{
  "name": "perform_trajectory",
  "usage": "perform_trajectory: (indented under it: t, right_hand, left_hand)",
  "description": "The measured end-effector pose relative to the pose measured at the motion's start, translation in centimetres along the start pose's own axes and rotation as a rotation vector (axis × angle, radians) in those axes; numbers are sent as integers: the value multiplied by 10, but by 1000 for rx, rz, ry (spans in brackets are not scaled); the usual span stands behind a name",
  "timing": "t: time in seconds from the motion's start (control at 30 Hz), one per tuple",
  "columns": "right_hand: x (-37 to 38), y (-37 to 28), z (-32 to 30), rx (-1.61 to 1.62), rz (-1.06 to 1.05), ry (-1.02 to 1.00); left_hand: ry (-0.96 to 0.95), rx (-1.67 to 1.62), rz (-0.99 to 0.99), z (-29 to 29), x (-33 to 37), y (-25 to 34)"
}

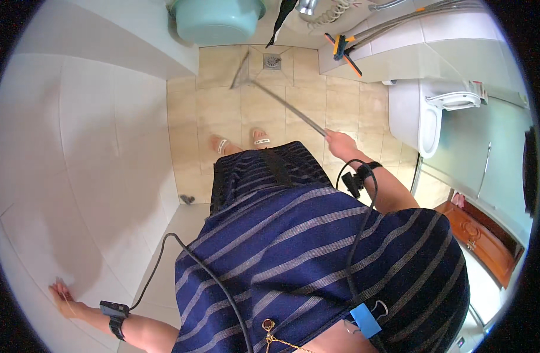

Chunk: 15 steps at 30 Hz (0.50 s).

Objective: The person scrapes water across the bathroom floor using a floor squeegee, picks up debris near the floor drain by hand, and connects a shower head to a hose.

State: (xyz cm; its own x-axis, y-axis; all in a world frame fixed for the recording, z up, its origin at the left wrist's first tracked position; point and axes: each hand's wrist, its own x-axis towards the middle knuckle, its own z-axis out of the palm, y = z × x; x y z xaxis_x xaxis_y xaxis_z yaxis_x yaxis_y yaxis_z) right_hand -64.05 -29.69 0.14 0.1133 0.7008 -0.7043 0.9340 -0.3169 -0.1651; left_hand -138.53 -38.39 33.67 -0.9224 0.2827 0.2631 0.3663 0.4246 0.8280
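My right hand [340, 144] is closed round the long thin handle of a floor squeegee [289, 107]. The handle slants away to the far left, and its triangular head, smeared by motion, is at the tiled floor [217, 109] just left of a square drain [272, 62]. Out to the left, my left hand [64, 299] lies against the white wall [87, 176], fingers stretched out and nothing in them. A small dark device is strapped to each wrist, with black cables running from them across my striped blue clothing.
A pale green basin [217, 19] stands at the far end. An orange and black brush [342, 50] leans by the right ledge. To the right are a white toilet [430, 120], a glass panel [458, 165] and a brown wooden door [476, 238]. A small dark object [187, 199] lies by the left wall.
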Motion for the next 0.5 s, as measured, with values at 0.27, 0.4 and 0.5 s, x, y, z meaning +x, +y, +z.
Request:
perform_trajectory:
  t: [0.27,0.4,0.5]
  right_hand:
    - [62,-29,6,-415,-160,-17]
    - [56,27,-26,-414,-38,-38]
    - [44,64,-52,-489,-3,-20]
  left_hand:
    - [11,29,-43,7,4,3]
    - [-12,-11,-38,0,6,-2]
    - [-26,-63,-37,-4,20,-11]
